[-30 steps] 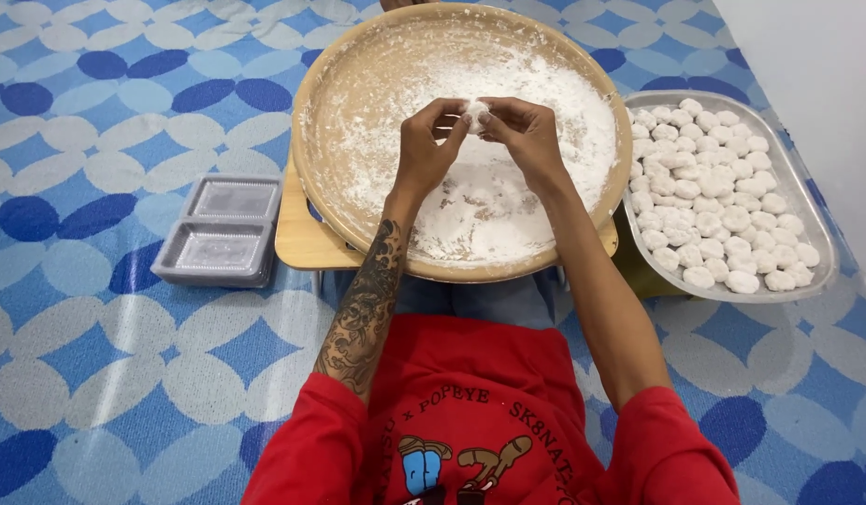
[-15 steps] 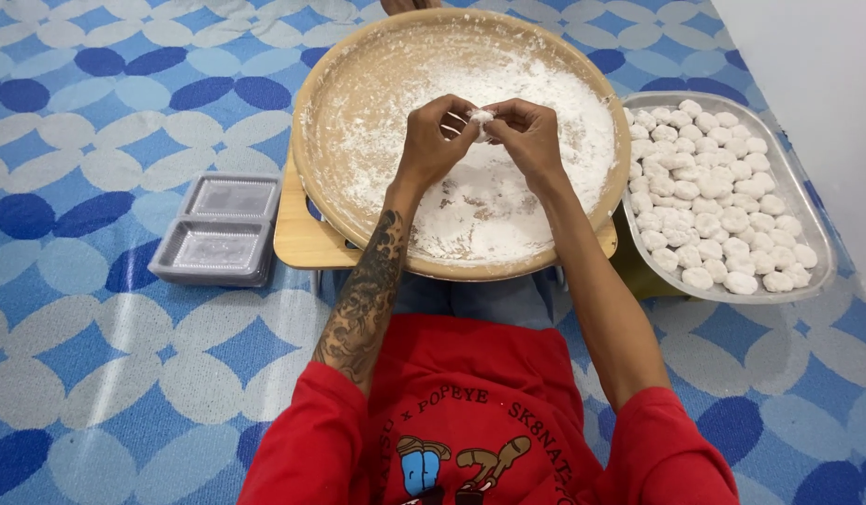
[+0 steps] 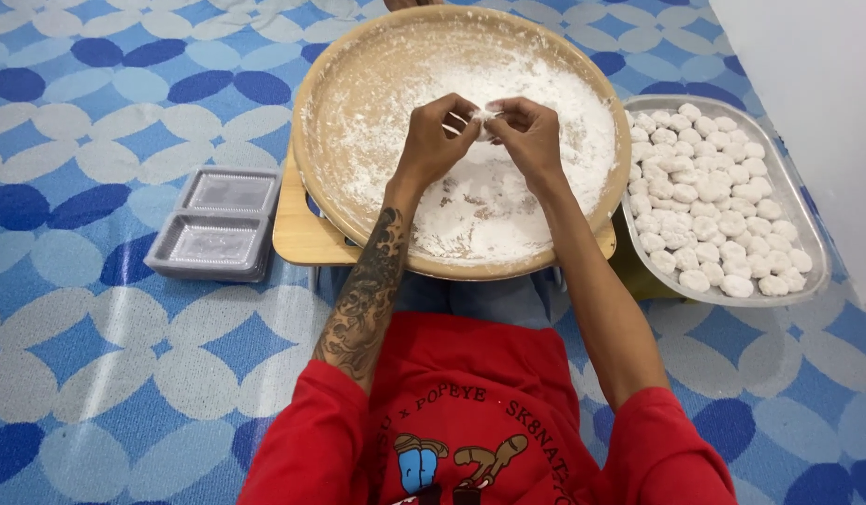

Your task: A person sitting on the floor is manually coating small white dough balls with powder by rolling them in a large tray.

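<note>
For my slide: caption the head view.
Both hands, left hand and right hand, pinch a dough piece over a floured round tray.

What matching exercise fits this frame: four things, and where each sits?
1. round wooden floured tray
2. metal tray of white dough balls
3. clear plastic lidded containers
4. small white dough piece

A. between the left hand and right hand
B. far right
C. centre, on a wooden board
D. on the floor, left

Pairs: 1-C, 2-B, 3-D, 4-A
</note>
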